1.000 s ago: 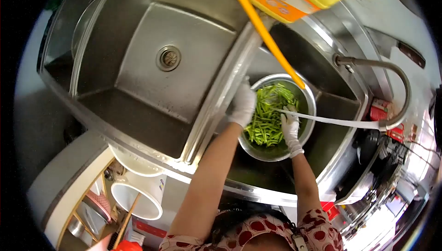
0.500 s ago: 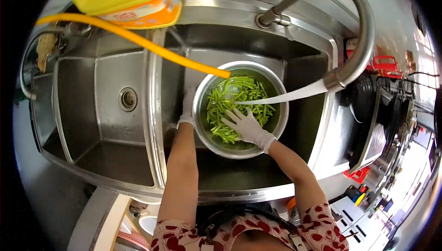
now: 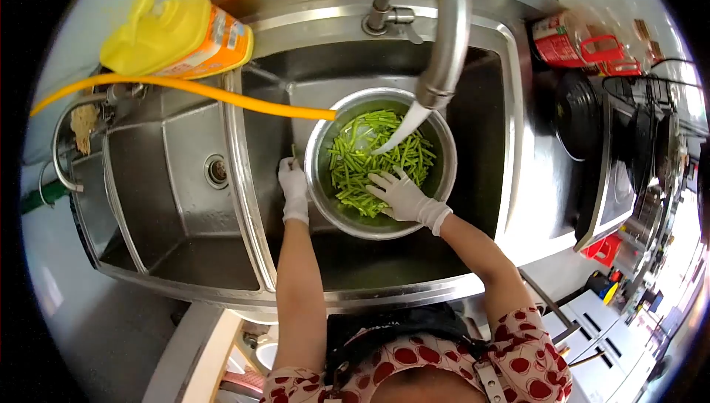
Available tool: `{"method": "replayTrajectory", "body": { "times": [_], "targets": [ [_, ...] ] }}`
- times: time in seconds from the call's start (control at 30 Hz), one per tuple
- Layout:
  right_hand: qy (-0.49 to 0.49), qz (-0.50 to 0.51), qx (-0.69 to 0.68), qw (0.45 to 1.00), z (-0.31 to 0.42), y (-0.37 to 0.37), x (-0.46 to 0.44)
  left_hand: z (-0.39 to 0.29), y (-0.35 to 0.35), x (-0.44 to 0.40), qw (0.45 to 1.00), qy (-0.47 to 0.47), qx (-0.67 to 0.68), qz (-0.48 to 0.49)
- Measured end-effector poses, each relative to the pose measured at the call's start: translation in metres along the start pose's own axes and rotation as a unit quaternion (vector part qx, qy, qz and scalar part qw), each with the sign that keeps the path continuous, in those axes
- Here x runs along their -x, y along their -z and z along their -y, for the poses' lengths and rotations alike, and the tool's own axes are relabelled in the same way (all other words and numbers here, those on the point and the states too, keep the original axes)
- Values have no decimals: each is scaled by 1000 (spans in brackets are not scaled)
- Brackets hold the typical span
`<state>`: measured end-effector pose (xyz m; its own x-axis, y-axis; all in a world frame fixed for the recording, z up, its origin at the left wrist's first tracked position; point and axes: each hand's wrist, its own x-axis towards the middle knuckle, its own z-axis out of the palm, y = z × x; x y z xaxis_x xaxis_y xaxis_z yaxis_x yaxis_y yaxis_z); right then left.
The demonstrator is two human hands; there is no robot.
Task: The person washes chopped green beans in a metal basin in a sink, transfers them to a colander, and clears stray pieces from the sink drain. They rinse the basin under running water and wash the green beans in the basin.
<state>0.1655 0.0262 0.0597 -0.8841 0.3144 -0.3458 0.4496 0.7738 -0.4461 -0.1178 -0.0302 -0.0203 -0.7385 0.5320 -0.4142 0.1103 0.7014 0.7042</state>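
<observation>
A round metal basin (image 3: 316, 207) stands in the sink, holding water and many short pieces of cut green beans (image 3: 381, 140). My right hand (image 3: 401, 194), in a white glove, lies on the beans at the basin's near side with its fingers spread. Left of the basin, my gloved left hand (image 3: 293, 185) is low in the sink, its fingers closed. A small green bean piece (image 3: 293, 150) pokes out at its fingertips. Water pours from the curved faucet (image 3: 436, 81) into the basin.
A yellow hose (image 3: 222, 95) crosses the sink divider and ends at the basin's rim. Behind the left sink (image 3: 148, 181) stands a yellow and orange jug (image 3: 185, 37). To the right are a red-labelled bottle (image 3: 558, 37) and a black pan lid (image 3: 577, 114).
My left hand has come away from the basin's side, now closed with a green piece at its fingertips. My right hand stays on the beans. The view has shifted, and the faucet appears farther left.
</observation>
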Motion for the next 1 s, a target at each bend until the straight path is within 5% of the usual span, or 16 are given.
{"method": "replayTrajectory", "body": {
  "times": [0.07,0.13,0.2,0.27,0.43,0.67,0.83,0.93,1.0],
  "targets": [
    [1,-17,-26,1000,-2,3,5,-27,-1,30,961,-181,-119,-169],
    [-38,-101,-56,993,-8,4,6,-73,1,62,901,-349,-143,-216],
    [-126,-146,-99,976,-21,-7,-1,-88,-18,84,918,-355,-151,-92],
    [-208,-246,-155,934,-33,-11,-9,-77,-45,83,883,-298,-353,78],
    [-308,-302,-293,853,-40,-15,-11,-45,-119,50,949,-252,-186,27],
    [-340,-298,-330,829,-38,-27,-2,-50,-133,42,916,-192,-325,134],
    [-328,-352,-332,811,-43,-22,-3,-37,-121,47,946,-266,-148,111],
    [-369,-296,-498,727,-39,-4,-13,-67,-91,69,971,-184,-78,128],
    [-295,-219,-662,653,-42,0,-27,-73,-78,78,956,-250,-75,134]
  ]
}}
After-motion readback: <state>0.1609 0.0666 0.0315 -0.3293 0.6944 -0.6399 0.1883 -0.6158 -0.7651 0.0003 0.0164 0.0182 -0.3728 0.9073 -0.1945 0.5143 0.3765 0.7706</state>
